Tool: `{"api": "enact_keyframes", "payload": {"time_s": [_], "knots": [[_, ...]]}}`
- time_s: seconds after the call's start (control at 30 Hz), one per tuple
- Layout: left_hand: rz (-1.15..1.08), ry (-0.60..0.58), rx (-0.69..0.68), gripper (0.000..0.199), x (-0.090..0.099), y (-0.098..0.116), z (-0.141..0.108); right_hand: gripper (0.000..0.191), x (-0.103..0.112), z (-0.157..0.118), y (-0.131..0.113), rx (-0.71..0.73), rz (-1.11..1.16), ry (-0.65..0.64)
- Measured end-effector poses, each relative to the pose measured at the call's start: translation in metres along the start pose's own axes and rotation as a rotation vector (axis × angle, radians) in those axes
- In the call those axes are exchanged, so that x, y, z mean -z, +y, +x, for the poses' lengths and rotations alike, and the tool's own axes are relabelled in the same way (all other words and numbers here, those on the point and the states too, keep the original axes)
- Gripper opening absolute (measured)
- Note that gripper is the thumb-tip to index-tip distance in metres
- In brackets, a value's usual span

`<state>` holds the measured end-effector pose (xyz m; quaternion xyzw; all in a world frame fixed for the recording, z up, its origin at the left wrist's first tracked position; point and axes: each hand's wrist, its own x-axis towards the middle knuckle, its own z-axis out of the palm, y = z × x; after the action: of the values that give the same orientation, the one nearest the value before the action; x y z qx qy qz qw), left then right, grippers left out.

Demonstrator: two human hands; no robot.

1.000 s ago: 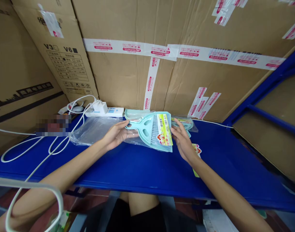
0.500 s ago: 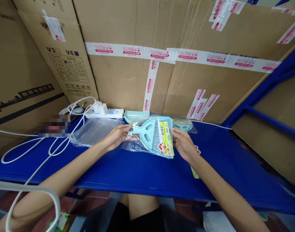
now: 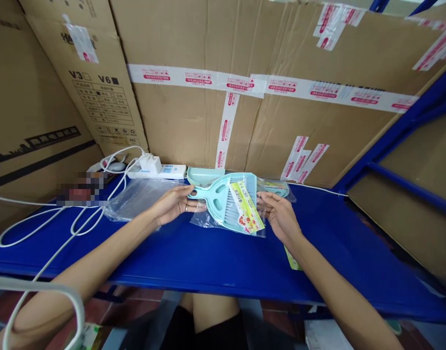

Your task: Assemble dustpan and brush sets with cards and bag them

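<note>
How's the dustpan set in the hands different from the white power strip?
The dustpan set is pale blue; the power strip is white. The dustpan set fans out from its handle; the power strip is long and narrow. The left hand holds the dustpan set, while the power strip lies toward the table's back.

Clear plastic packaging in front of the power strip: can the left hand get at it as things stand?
Probably, but only by letting go first: the left hand holds the dustpan's handle. The packaging lies close beside that hand, its upper face mostly uncovered.
</note>
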<state>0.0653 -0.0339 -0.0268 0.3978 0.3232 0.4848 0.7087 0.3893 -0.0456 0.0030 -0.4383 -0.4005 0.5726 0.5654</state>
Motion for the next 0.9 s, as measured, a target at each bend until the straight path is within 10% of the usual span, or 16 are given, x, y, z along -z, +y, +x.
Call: {"api": "enact_keyframes", "payload": {"time_s": [0.9], "knots": [[-0.003, 0.002, -0.065, 0.028, -0.001, 0.005, -0.003, 0.051, 0.005, 0.006, 0.005, 0.256, -0.082, -0.116]]}}
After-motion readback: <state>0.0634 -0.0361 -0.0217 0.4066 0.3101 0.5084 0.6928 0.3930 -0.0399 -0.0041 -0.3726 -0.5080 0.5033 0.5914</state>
